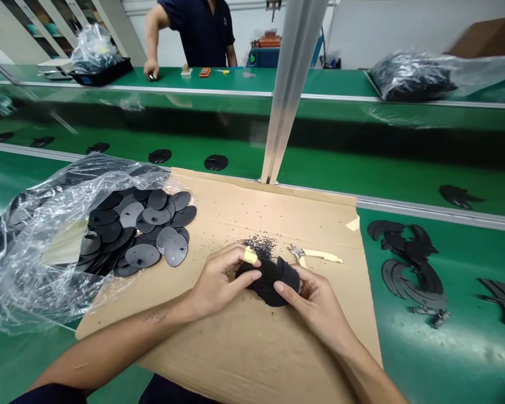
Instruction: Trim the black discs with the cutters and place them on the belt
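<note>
Between my hands, above the cardboard sheet (278,353), are black plastic discs (264,279) and a curved black plastic piece (288,273). My left hand (223,278), with yellow tape round a finger, pinches the discs at their left side. The right hand (313,297) grips the curved piece and the right side of the discs, thumb on top. How the parts meet is partly hidden by my fingers. Small black plastic scraps (261,246) lie heaped just beyond. A pair of side cutters (317,254) with pale yellow handles rests to the right of the scraps.
At left, a clear plastic bag (37,224) spills many black oval discs (142,255). Curved black parts (421,264) lie on the green table at right. A metal post (292,84) rises behind the cardboard. Beyond the belt with spaced parts stands another person (200,31).
</note>
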`<control>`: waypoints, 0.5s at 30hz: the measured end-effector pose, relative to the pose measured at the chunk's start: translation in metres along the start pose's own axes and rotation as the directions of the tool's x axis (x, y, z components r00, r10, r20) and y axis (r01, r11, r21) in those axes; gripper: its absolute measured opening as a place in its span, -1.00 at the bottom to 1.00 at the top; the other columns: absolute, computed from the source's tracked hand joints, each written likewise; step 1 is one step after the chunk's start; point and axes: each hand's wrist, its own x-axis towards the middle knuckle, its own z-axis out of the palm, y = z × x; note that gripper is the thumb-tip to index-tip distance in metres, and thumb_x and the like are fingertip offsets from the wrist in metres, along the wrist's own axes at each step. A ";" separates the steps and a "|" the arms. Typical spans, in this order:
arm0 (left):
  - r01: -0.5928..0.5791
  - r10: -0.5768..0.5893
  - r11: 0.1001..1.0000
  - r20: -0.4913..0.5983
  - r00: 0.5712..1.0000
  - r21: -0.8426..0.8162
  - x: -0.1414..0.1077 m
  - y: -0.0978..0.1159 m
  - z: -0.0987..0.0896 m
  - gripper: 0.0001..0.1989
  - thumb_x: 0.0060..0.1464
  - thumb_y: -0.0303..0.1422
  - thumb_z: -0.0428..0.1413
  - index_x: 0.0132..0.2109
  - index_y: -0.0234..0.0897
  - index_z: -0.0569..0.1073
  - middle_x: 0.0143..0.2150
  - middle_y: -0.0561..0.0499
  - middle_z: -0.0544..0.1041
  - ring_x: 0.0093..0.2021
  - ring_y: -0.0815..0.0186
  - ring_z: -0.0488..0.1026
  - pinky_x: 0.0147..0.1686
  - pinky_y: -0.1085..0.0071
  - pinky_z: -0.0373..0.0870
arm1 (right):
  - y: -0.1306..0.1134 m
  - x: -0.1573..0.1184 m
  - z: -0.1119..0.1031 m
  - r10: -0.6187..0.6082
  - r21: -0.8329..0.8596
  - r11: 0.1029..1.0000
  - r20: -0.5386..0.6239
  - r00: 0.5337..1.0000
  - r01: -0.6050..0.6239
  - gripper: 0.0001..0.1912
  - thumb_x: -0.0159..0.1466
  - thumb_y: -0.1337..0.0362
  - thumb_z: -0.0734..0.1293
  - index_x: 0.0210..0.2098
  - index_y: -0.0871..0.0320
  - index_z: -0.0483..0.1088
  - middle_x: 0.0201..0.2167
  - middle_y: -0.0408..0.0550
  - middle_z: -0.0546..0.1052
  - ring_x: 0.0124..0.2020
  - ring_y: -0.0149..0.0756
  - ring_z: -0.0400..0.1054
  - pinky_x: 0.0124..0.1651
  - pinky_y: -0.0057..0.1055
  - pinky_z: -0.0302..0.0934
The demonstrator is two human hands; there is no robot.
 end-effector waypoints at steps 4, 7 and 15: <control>-0.140 0.141 0.969 0.010 0.990 0.202 -0.003 0.001 0.006 -0.76 0.21 -0.36 0.21 0.03 -0.24 0.52 -0.23 -0.04 0.53 -0.24 0.31 0.47 -0.25 0.40 0.47 | 0.001 -0.003 0.003 -0.018 -0.022 1.000 0.023 1.000 0.019 -0.58 0.13 -0.05 0.50 -0.27 0.17 0.49 -0.47 -0.16 0.42 -0.45 -0.40 0.25 -0.41 -0.48 0.25; -0.182 0.189 0.950 -0.001 0.982 0.255 -0.002 0.002 0.007 -0.78 0.22 -0.38 0.20 0.01 -0.25 0.52 -0.24 -0.03 0.52 -0.23 0.31 0.46 -0.23 0.39 0.47 | 0.000 -0.004 0.006 -0.042 -0.055 0.998 -0.005 0.999 0.042 -0.59 0.14 -0.05 0.49 -0.26 0.16 0.48 -0.47 -0.16 0.40 -0.45 -0.39 0.23 -0.44 -0.48 0.22; -0.180 0.196 0.944 -0.032 0.980 0.277 0.000 0.004 0.010 -0.83 0.21 -0.39 0.20 -0.05 -0.28 0.49 -0.26 0.00 0.48 -0.27 0.35 0.42 -0.28 0.44 0.43 | 0.003 -0.006 0.009 -0.107 -0.158 0.982 -0.031 0.994 0.101 -0.65 0.18 -0.02 0.47 -0.26 0.14 0.47 -0.47 -0.16 0.37 -0.45 -0.38 0.22 -0.45 -0.48 0.18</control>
